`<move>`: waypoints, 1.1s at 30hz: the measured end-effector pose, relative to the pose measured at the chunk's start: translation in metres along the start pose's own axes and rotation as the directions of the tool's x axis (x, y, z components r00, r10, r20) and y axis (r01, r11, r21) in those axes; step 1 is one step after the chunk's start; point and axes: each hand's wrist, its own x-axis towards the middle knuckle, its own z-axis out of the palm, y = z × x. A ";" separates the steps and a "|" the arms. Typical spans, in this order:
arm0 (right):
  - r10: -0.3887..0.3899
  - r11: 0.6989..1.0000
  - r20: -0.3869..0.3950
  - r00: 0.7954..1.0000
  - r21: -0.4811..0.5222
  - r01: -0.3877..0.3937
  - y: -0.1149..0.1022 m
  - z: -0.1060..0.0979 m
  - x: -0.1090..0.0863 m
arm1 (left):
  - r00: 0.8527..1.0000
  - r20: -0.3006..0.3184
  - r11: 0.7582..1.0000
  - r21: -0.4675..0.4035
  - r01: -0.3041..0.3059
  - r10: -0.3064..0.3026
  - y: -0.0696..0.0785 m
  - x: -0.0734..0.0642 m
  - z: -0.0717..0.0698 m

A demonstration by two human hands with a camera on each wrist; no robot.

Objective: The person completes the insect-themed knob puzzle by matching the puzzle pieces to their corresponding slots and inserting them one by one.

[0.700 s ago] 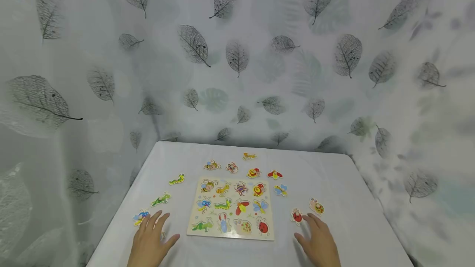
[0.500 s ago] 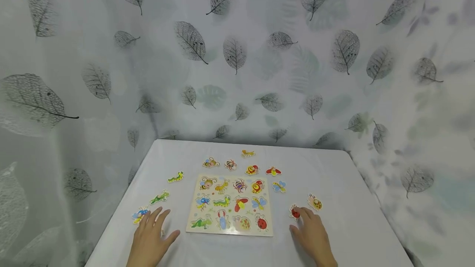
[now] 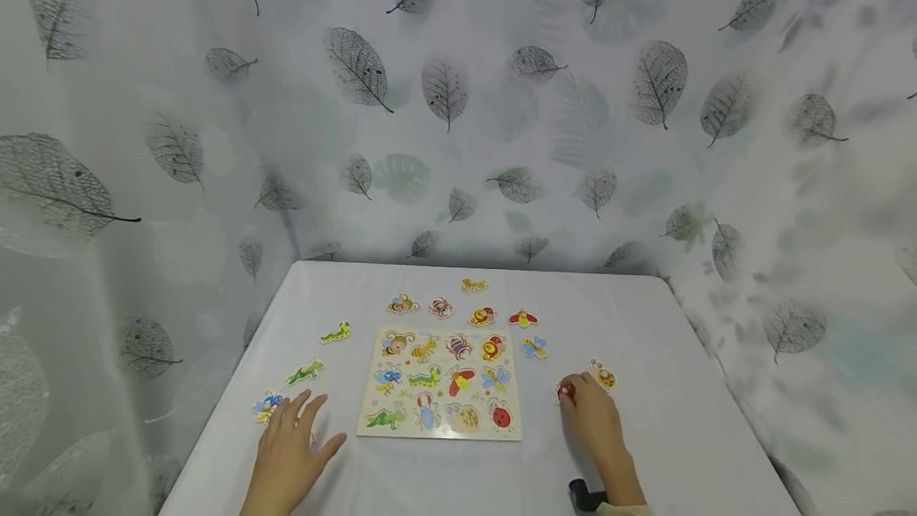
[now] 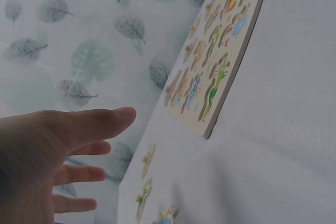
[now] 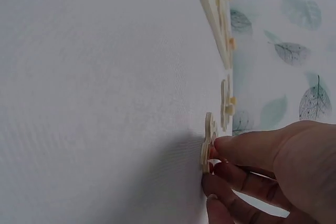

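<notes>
My right hand [image 3: 595, 414] pinches the red ladybug puzzle piece [image 3: 565, 392] between thumb and fingers, right of the board. In the right wrist view, this wooden piece [image 5: 209, 127] stands edge-on at the tabletop, partly covered by the fingertips. A spotted yellow ladybug piece [image 3: 605, 377] lies just beyond that hand. My left hand [image 3: 288, 452] hovers at the left with its fingers spread, holding nothing. Near its fingertips lies a blue-and-yellow insect piece [image 3: 267, 406]; another piece is mostly hidden behind the hand. The wooden insect puzzle board [image 3: 438, 435] lies between both hands.
Above the left hand are a green grasshopper piece [image 3: 306, 371] and a caterpillar piece [image 3: 335, 332]. Several more pieces lie behind the board, among them a spider piece [image 3: 440, 307] and a blue-winged piece [image 3: 533, 347]. A leaf-print curtain [image 3: 458, 142] surrounds the white table [image 3: 688, 452].
My right hand has moved forward and left onto the red ladybug piece and now pinches it. The left hand stays spread in place. The head view has tilted slightly downward.
</notes>
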 end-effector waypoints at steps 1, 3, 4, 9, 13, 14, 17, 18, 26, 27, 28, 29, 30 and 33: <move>0.007 1.000 0.002 1.000 0.002 -0.007 0.000 -0.001 0.002 | 1.000 0.004 1.000 -0.002 0.002 -0.002 0.000 0.001 0.000; 0.028 1.000 0.020 0.999 -0.001 -0.028 0.001 -0.001 0.007 | 1.000 0.008 1.000 -0.004 0.004 -0.004 0.000 0.001 -0.001; 0.038 0.999 0.033 0.999 0.003 -0.039 0.001 -0.001 0.008 | 1.000 0.009 1.000 -0.004 0.005 -0.005 0.000 0.001 -0.001; 0.046 0.999 0.039 0.998 0.020 -0.047 0.001 -0.002 0.015 | 1.000 0.023 1.000 -0.007 0.015 -0.014 0.000 0.000 -0.002; 0.041 0.997 -0.034 0.999 0.064 -0.039 -0.005 -0.009 0.017 | 0.999 0.038 1.000 -0.011 0.014 -0.014 0.001 0.000 -0.004; 0.040 0.997 -0.054 0.998 0.072 -0.036 -0.008 -0.011 0.018 | 0.999 0.036 1.000 -0.015 0.012 -0.011 0.001 0.000 -0.004; 0.018 0.996 -0.108 0.994 0.084 -0.009 -0.016 -0.015 0.019 | 1.000 0.030 1.000 -0.019 0.004 -0.003 0.001 -0.001 -0.004; 0.006 0.997 -0.126 0.992 0.081 0.005 -0.019 -0.016 0.019 | 1.000 0.027 1.000 -0.021 0.001 0.000 0.001 -0.001 -0.003; -0.046 0.993 -0.116 0.992 0.105 0.059 -0.046 -0.014 0.018 | 0.999 -0.028 0.998 -0.046 -0.047 0.046 0.003 -0.004 -0.002; -0.043 0.991 -0.096 0.994 0.119 0.054 -0.049 -0.013 0.018 | 0.998 -0.034 0.997 -0.048 -0.054 0.053 0.003 -0.004 -0.002; -0.038 0.990 -0.073 0.997 0.134 0.048 -0.051 -0.011 0.018 | 0.998 -0.039 0.997 -0.052 -0.060 0.058 0.004 -0.004 -0.002; -0.034 0.988 -0.048 0.998 0.147 0.041 -0.053 -0.009 0.018 | 0.997 -0.041 0.996 -0.056 -0.062 0.060 0.005 -0.005 -0.001; -0.035 0.987 -0.022 0.999 0.159 0.038 -0.055 -0.007 0.017 | 0.997 -0.042 0.996 -0.060 -0.064 0.062 0.005 -0.005 -0.001; -0.058 0.986 0.072 0.996 0.163 0.046 -0.061 -0.003 0.016 | 0.997 -0.041 0.996 -0.068 -0.064 0.061 0.007 -0.007 0.000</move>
